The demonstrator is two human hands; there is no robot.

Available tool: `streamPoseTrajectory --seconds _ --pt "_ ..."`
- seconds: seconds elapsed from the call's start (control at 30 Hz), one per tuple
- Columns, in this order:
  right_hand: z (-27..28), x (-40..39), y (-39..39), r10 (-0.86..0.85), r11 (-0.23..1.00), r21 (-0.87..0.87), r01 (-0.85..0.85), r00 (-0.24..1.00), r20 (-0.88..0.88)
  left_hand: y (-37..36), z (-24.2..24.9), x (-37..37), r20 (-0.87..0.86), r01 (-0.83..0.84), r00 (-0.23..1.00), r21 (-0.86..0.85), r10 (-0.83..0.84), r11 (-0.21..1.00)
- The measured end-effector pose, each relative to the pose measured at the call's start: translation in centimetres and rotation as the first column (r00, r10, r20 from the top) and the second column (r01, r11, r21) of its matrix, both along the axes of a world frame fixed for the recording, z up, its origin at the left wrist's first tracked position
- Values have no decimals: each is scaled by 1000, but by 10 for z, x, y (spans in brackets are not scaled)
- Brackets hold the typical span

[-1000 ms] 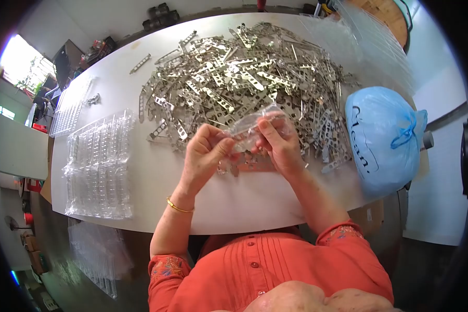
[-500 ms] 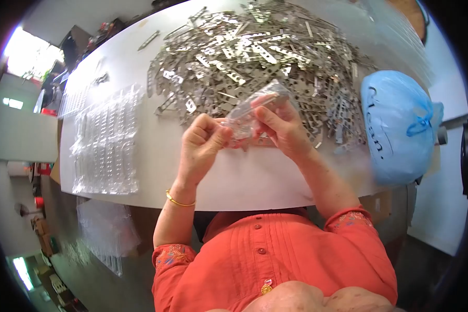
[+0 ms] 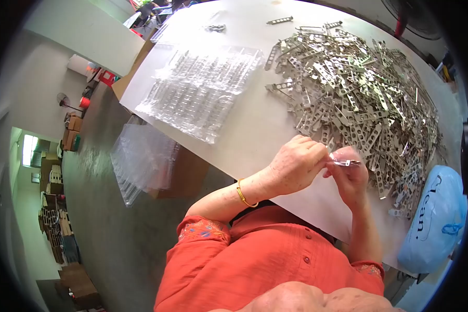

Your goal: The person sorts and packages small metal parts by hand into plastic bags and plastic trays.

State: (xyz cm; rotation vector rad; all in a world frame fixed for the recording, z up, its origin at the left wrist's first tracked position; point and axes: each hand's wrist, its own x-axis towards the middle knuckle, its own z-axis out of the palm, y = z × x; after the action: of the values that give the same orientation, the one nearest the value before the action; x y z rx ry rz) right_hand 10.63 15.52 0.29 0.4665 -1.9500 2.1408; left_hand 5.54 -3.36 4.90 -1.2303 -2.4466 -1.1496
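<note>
My left hand (image 3: 300,164) is closed, thumb and fingers pinched at the near end of a small clear plastic bag (image 3: 343,162). The bag's other side is gripped by my right hand (image 3: 352,182), fingers curled around it. A shiny silvery edge shows at the bag, but most of what it contains is hidden by my fingers. Just beyond both hands lies a large heap of flat metal strips with punched holes (image 3: 359,88), spread over the white table (image 3: 244,156).
Clear plastic blister trays (image 3: 197,88) lie on the table's left part. A single metal strip (image 3: 280,21) rests apart from the heap. A tied blue plastic bag (image 3: 434,223) stands at the right. More clear plastic sheets (image 3: 145,156) sit below the table edge by a cardboard box (image 3: 184,174).
My view has swung left, so the heap and blue bag appear further right. My hands still hold the bag; its wide, flat face no longer shows and it looks narrower.
</note>
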Motion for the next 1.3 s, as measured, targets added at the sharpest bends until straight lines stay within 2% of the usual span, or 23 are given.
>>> streamPoseTrajectory --seconds 0.07,0.23,0.3,0.33,0.4,0.47,0.53,0.57,0.63,0.67,0.7,0.73,0.8,0.9,1.03,1.1,1.3 --pt "1 3 -3 7 1000 -12 -6 999 42 -3 -1 1 0 17 1000 -23 -17 1000" --pt "-3 4 -7 96 992 80 -94 995 -25 -15 1 9 -112 16 993 -129 -31 992" --pt "0 7 -16 57 994 -95 -50 996 69 -22 1 10 -120 21 992 -103 -33 994" --pt "0 6 -17 60 994 -96 -53 996 66 -29 3 6 -122 18 992 -104 -30 994" --pt "0 3 -19 94 967 -247 -60 987 130 -55 11 -6 -235 -107 969 -145 71 984" --pt "-8 5 -17 123 976 -194 -93 981 149 -93 29 -22 -285 -289 925 -103 250 952" --pt "-10 11 -19 140 989 -71 -128 971 196 -139 45 -44 -306 -510 829 -70 468 858" --pt "-9 11 -22 143 989 -76 -130 970 197 -165 53 -56 -293 -600 770 -31 567 800" --pt "-9 10 -28 157 949 281 -147 988 -14 -222 63 -80 -275 -773 629 -120 727 623" --pt "-10 9 -31 159 949 277 -149 987 -15 -252 63 -93 -308 -833 551 -156 775 531" --pt "-10 8 -34 185 918 366 -150 981 -62 -281 61 -105 -342 -883 470 -187 814 431" --pt "-11 7 -37 212 879 454 -143 972 -105 -303 62 -113 -341 -882 471 -189 814 431" --pt "-8 6 -41 274 783 608 -134 951 -142 -335 61 -126 -305 -891 426 -307 852 335" --pt "-9 4 -48 245 774 631 -49 942 -229 -359 53 -143 -289 -881 405 -379 868 285" --pt "-7 4 -48 237 747 661 -72 958 -164 -363 42 -162 -308 -858 449 -411 839 309" --pt "-8 3 -48 221 761 645 -67 962 -161 -358 41 -169 -389 -821 472 -520 791 234" --pt "-13 2 -48 205 787 613 -71 967 -151 -369 23 -191 -479 -790 472 -602 740 115"
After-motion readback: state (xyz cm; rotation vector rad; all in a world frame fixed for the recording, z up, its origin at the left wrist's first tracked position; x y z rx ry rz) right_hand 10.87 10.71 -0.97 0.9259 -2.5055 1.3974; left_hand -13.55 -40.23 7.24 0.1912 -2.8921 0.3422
